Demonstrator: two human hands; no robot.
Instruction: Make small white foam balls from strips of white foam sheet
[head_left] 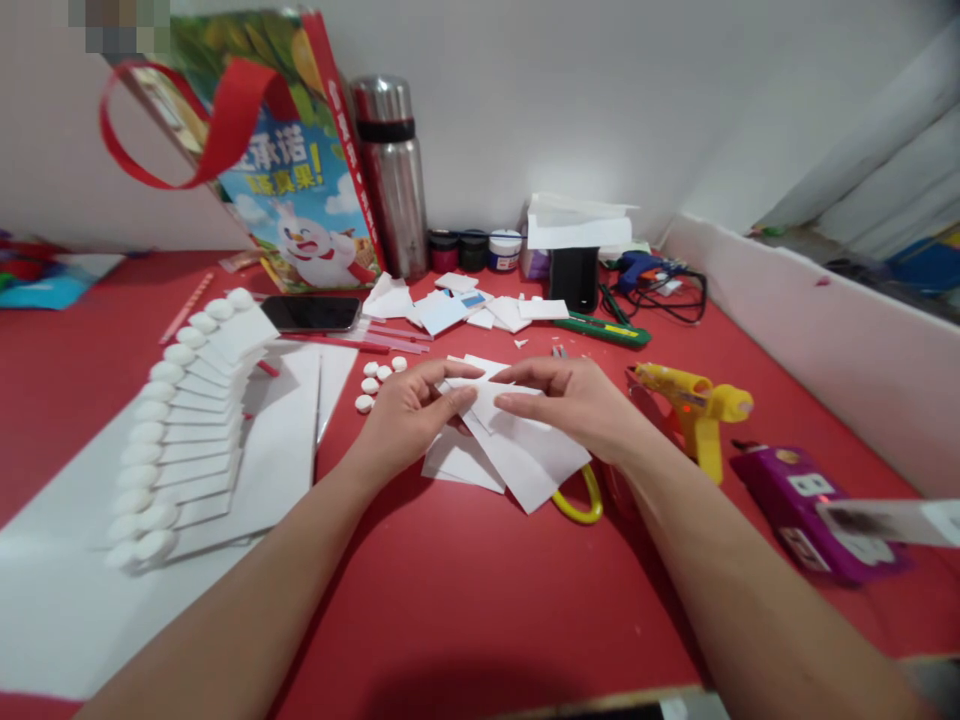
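Note:
Between thumb and fingers, my left hand (416, 405) pinches the left edge of a white paper piece (536, 455). My right hand (574, 400) grips the same paper from the right, its thumb on top. Other white paper pieces (465, 462) lie under it on the red table. Yellow-handled scissors (581, 505) stick out from beneath the paper by my right wrist. Several round white discs (365, 403) sit just left of my left hand. Farther left, a curved white staircase-like model (199, 440) with discs along its edge stands on a white board (60, 580).
A yellow glue gun (697, 400) and a purple box (817, 510) lie to the right. Behind are paper scraps (442, 312), a green cutter (607, 330), a phone (313, 313), a steel bottle (395, 190), paint jars (504, 250) and a gift bag (315, 220).

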